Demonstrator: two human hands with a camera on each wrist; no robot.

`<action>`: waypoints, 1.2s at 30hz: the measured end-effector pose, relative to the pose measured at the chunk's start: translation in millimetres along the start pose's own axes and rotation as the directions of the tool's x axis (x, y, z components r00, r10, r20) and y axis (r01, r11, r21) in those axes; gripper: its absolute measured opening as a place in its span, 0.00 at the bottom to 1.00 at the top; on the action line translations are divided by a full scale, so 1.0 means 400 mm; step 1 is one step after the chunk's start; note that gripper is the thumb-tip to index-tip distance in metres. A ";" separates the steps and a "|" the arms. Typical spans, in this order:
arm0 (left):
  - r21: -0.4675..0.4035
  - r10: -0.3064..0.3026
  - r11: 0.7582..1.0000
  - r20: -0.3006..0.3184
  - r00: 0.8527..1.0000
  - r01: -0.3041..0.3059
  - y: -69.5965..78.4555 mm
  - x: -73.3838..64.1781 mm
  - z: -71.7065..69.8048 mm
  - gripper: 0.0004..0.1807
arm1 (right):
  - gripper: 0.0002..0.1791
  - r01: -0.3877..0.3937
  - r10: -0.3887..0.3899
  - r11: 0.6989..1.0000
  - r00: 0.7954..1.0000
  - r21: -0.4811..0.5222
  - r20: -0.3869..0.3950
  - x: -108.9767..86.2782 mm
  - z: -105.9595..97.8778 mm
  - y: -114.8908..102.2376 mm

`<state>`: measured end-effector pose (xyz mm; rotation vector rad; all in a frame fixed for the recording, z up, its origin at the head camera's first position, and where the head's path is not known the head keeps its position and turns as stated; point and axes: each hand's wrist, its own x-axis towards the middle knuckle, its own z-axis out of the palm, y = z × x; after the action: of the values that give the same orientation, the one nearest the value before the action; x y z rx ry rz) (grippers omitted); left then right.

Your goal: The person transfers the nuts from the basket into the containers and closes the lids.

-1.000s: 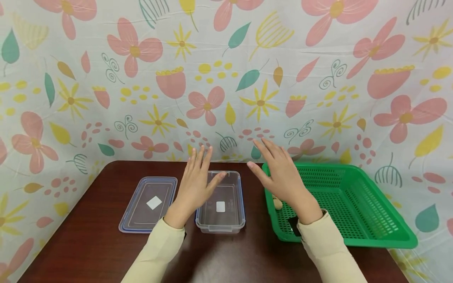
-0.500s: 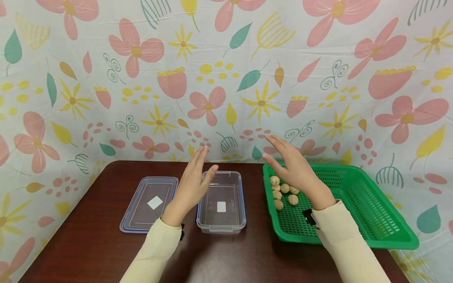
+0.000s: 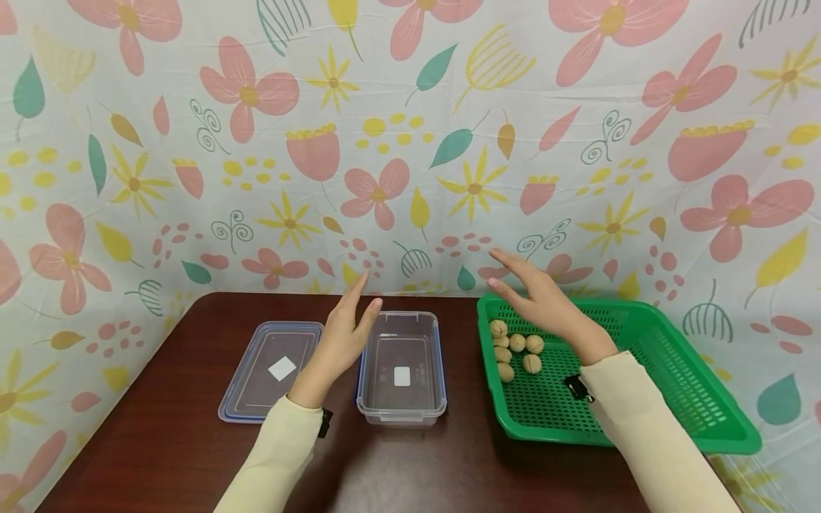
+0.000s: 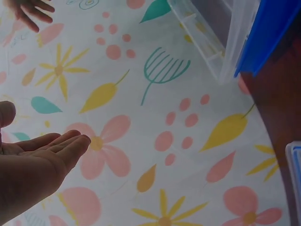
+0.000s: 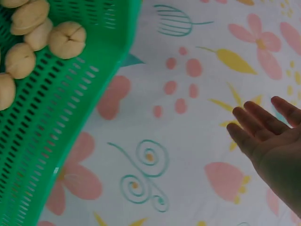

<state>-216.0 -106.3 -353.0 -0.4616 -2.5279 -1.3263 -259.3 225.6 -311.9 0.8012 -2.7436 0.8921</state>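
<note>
My left hand (image 3: 333, 342) is raised in the air between a clear lid and a clear plastic box, fingers straight and thumb apart, holding nothing. The box (image 3: 410, 399) has blue side edges and a white label on its bottom. Left of it lies the flat lid (image 3: 256, 385), with a white square label. My right hand (image 3: 545, 303) hovers over the left part of a green basket (image 3: 532, 427), its fingers extended and nothing held. Several walnuts (image 3: 532, 364) lie along the basket's left side; they show close up in the right wrist view as pale, seamed walnuts (image 5: 67, 40).
Everything stands on a dark reddish-brown table (image 3: 423, 470). A flower-patterned cloth (image 3: 410, 92) hangs behind the table and along its sides. Black straps (image 3: 580, 388) sit at the sleeve cuffs.
Both hands have moved apart: the right one to the right, the left one slightly left and down. More walnuts in the basket have come into sight.
</note>
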 end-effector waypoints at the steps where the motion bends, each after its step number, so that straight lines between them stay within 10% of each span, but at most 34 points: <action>1: -0.014 0.001 1.000 0.001 1.000 -0.001 -0.005 0.000 0.000 0.33 | 0.34 -0.003 0.003 1.000 1.000 0.013 0.008 0.001 0.000 0.009; 12: -0.171 -0.025 0.985 -0.049 0.998 0.016 -0.065 0.011 0.025 0.28 | 0.32 -0.090 0.077 0.976 0.994 0.199 0.075 0.000 0.000 0.110; 36: -0.189 -0.218 0.960 -0.040 0.975 0.206 -0.167 -0.012 0.080 0.28 | 0.29 -0.185 0.154 0.915 0.982 0.360 0.114 -0.023 0.004 0.230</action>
<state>-240.0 -116.3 -422.7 -0.1838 -2.4721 -1.6349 -300.5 291.3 -362.1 0.6714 -2.7884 1.4757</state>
